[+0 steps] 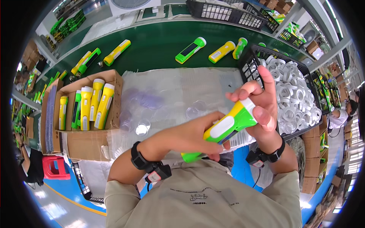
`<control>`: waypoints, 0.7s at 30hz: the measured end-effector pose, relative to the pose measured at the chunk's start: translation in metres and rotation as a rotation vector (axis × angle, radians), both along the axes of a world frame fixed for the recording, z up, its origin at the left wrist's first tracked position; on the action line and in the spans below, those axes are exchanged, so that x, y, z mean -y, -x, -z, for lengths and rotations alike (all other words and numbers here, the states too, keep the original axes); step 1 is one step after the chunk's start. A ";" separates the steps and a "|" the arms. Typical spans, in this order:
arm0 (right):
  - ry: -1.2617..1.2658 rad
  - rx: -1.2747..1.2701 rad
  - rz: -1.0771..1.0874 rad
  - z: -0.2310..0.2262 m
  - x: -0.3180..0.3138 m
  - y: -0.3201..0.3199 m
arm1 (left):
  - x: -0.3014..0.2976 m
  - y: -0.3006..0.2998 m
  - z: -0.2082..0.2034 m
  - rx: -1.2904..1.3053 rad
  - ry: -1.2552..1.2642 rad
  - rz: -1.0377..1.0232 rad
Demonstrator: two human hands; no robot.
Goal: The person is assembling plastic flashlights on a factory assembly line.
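Note:
A yellow and green flashlight is held slanted above the front of the work table, its head up and to the right. Around its body closes my left hand. My right hand is at the flashlight's head, thumb and bent fingers about the white rim, with one finger pointing up. Clear round discs lie on the plastic-covered table left of my hands. On the right, a black crate full of white rings stands close to my right hand.
At the left, a cardboard box holds several upright flashlights. More flashlights lie on the green conveyor belt beyond the table. A black basket stands behind it. A red stool is on the floor at left; people are at both sides.

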State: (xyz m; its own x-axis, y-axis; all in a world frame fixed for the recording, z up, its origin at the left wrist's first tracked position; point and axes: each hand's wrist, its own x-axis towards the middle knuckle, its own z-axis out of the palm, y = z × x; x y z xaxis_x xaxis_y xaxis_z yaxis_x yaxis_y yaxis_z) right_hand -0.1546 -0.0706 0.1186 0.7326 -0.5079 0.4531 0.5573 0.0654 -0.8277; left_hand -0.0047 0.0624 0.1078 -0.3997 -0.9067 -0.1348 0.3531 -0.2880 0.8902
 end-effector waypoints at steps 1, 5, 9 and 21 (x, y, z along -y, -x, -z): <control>0.000 0.013 -0.037 0.002 -0.001 -0.002 | -0.001 0.001 0.005 0.005 -0.012 0.082; 0.086 0.012 -0.061 0.005 -0.009 0.003 | -0.006 0.012 0.006 0.550 0.306 -0.138; 0.010 0.005 -0.035 0.012 -0.014 -0.004 | -0.018 0.024 0.006 0.739 0.157 -0.347; 0.242 -0.168 0.354 0.061 0.012 -0.004 | 0.010 -0.053 0.011 2.160 0.716 -0.707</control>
State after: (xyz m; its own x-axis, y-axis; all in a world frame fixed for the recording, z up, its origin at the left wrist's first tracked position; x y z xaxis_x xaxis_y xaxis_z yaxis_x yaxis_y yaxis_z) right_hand -0.1508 -0.0826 0.0571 0.6064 -0.6345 0.4792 0.3671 -0.3111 -0.8766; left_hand 0.0480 0.0525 0.0973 0.0916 -0.8625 0.4977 -0.9699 -0.1904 -0.1515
